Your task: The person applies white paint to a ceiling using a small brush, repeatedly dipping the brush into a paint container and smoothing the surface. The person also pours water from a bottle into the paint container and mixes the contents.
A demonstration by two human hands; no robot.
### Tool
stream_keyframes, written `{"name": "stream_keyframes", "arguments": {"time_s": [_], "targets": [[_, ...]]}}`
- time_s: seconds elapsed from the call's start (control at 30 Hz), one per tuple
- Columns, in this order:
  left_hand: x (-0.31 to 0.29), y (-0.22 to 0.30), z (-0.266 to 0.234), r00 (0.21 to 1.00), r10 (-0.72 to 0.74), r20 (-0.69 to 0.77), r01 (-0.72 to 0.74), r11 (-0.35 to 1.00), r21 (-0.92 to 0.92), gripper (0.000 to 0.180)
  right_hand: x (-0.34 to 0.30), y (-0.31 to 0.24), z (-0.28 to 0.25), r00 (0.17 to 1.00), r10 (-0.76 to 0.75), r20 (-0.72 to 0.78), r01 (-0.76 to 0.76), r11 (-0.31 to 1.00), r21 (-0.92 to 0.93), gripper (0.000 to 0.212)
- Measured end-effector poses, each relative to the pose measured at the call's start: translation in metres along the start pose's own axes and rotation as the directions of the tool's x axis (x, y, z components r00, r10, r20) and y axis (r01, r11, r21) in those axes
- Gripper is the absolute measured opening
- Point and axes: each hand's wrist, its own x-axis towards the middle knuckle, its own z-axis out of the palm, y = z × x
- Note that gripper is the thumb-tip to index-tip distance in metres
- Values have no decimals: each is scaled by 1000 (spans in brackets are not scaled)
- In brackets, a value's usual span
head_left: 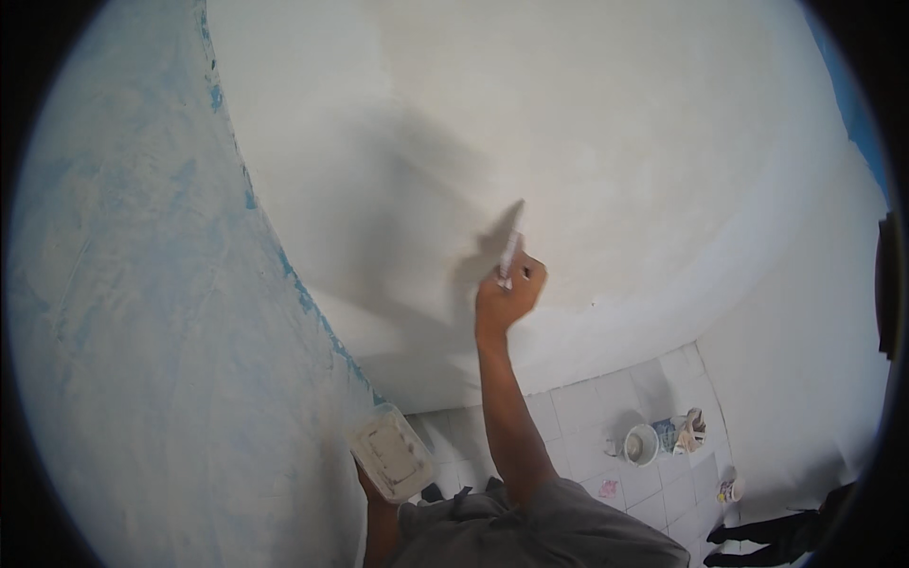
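My right arm reaches up to the white wall. My right hand is closed round a thin flat tool, smeared whitish and seen almost edge-on, so its exact kind is unclear. Its tip points up at the wall surface, and a shadow falls to its left. Low at the left, my left hand grips a clear rectangular plastic tub from beneath and the side. Pale, dried-looking residue coats the tub's inside. Most of the left fingers are hidden behind it.
A blotchy blue-white wall meets the white one at a ragged blue corner line. On the tiled floor stand a white bucket, a container with rags and a small tub. Dark-clothed legs show at the lower right.
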Motion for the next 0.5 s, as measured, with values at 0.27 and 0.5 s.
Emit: {"name": "stream_keyframes", "arguments": {"time_s": [0.27, 0.5], "targets": [[1, 6, -41, 1000, -8, 19, 9, 1000, -24, 75, -66, -13, 27, 941, -66, 333, 119, 983, -141, 62], [6, 0, -28, 982, -111, 155, 126, 988, -93, 72, 6, 26, -20, 990, 3, 139, -4, 1000, 8, 50]]}}
